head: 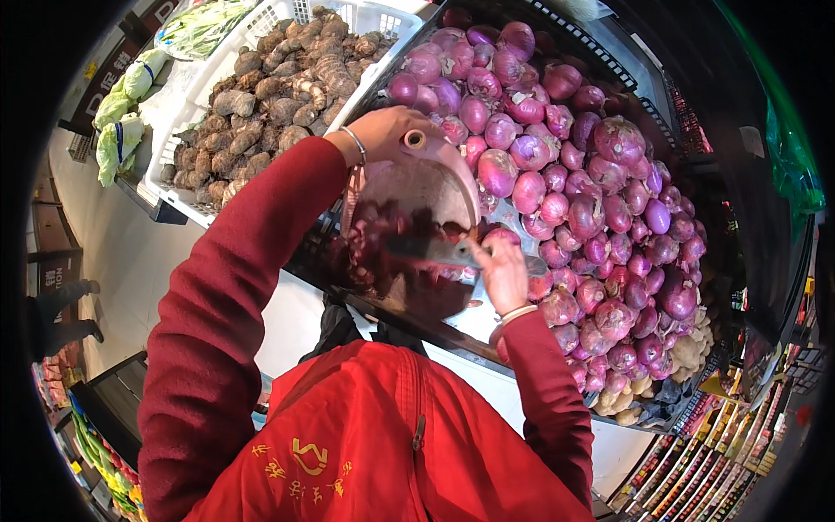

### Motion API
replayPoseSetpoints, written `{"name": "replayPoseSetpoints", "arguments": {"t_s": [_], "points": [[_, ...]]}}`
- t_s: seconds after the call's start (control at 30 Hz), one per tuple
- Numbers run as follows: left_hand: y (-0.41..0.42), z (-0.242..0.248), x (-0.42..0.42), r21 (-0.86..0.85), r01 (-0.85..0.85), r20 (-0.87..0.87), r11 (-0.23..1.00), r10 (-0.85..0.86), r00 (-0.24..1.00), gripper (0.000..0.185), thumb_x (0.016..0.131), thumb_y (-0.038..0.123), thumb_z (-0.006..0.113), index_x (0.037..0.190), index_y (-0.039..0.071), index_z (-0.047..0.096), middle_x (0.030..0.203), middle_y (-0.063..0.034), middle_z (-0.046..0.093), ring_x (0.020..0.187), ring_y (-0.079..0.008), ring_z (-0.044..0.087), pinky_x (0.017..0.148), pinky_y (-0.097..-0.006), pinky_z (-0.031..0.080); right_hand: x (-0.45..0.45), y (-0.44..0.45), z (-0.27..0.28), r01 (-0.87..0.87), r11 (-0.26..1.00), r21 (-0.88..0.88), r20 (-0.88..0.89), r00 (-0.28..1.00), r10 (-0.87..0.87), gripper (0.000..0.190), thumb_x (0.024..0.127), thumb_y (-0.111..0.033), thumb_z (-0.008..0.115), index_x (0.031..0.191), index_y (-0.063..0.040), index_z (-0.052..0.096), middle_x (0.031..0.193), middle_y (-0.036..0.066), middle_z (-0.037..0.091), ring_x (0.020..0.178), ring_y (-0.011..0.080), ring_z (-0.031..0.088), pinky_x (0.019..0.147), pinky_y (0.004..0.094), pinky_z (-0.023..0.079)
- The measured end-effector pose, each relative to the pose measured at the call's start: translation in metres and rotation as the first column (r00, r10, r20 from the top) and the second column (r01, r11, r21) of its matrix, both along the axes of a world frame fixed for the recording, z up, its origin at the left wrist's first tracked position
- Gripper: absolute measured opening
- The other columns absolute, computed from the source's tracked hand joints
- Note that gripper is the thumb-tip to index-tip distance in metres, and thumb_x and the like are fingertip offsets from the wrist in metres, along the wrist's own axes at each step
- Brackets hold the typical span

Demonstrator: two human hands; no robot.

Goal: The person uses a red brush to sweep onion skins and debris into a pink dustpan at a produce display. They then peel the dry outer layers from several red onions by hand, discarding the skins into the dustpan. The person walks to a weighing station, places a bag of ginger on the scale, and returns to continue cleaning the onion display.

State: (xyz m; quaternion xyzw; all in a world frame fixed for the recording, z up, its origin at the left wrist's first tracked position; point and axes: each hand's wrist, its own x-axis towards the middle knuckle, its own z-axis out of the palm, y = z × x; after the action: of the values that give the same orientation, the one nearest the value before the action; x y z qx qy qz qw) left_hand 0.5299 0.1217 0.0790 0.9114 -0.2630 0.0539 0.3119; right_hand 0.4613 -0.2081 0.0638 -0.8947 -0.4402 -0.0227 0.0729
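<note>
My left hand [386,130] grips a pink plastic dustpan [462,171] near its short hollow handle, at the left edge of the red onion display. Dark red onion skins [375,238] lie inside the pan, partly in shadow. In my right hand [505,280] is a flat grey tool [427,249], blurred and reaching left across the pan's mouth; I cannot tell its exact kind. Red onions [561,189] are heaped close to the right of both hands. One onion [501,238] sits just above my right fingers.
A white plastic crate [189,104] of taro [261,98] stands to the upper left, with banded leafy greens [121,140] beyond it. Potatoes [691,346] lie past the onions at lower right. Green plastic film [792,163] hangs at far right. A person's legs [65,313] show at left.
</note>
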Motion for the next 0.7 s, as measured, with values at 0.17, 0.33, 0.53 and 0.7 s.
{"name": "replayPoseSetpoints", "arguments": {"t_s": [0.17,0.33,0.53,0.7], "points": [[0.003,0.008,-0.005,0.031,-0.070,-0.001,0.997,0.071,0.998,0.065,0.064,0.023,0.076,0.124,0.013,0.051,0.112,-0.0136,0.057,0.106,-0.0338,0.053,0.093,-0.0398,0.043,0.017,-0.029,0.062,0.036,0.997,0.072,-0.150,0.988,-0.025,0.069,0.058,0.008,0.065,0.120,-0.022,0.062,0.088,0.006,0.049,0.086,0.0239,0.050,0.081,0.0368,0.041],[-0.021,0.015,-0.064,-0.204,-0.449,0.210,0.870,0.487,0.848,0.082,0.063,0.014,0.079,0.134,0.009,0.038,0.133,-0.0206,0.036,0.121,-0.0386,0.038,0.103,-0.0429,0.035,0.019,-0.068,0.087,-0.079,0.986,-0.149,-0.246,0.968,0.041,0.048,0.064,0.002,0.062,0.104,-0.023,0.070,0.084,0.003,0.053,0.087,0.0217,0.053,0.078,0.0335,0.040],[-0.062,-0.037,-0.195,-0.148,-0.665,-0.233,0.732,0.628,0.742,0.095,0.064,0.011,0.078,0.140,0.003,0.022,0.133,-0.0299,0.028,0.124,-0.0463,0.031,0.107,-0.0458,0.026,0.026,-0.053,0.020,-0.232,0.939,-0.254,-0.057,0.973,0.225,0.029,0.075,-0.012,0.052,0.093,-0.022,0.074,0.082,0.004,0.054,0.086,0.0186,0.053,0.076,0.0327,0.038],[-0.085,-0.092,-0.213,0.031,-0.759,-0.467,0.650,0.681,0.564,0.103,0.066,0.015,0.077,0.143,0.000,0.009,0.135,-0.0403,0.024,0.132,-0.0517,0.017,0.109,-0.0487,0.020,0.039,0.012,0.007,-0.166,0.986,-0.015,0.080,0.983,0.166,0.034,0.074,-0.010,0.052,0.102,-0.020,0.069,0.080,0.004,0.049,0.082,0.0207,0.051,0.075,0.0342,0.036]]}}
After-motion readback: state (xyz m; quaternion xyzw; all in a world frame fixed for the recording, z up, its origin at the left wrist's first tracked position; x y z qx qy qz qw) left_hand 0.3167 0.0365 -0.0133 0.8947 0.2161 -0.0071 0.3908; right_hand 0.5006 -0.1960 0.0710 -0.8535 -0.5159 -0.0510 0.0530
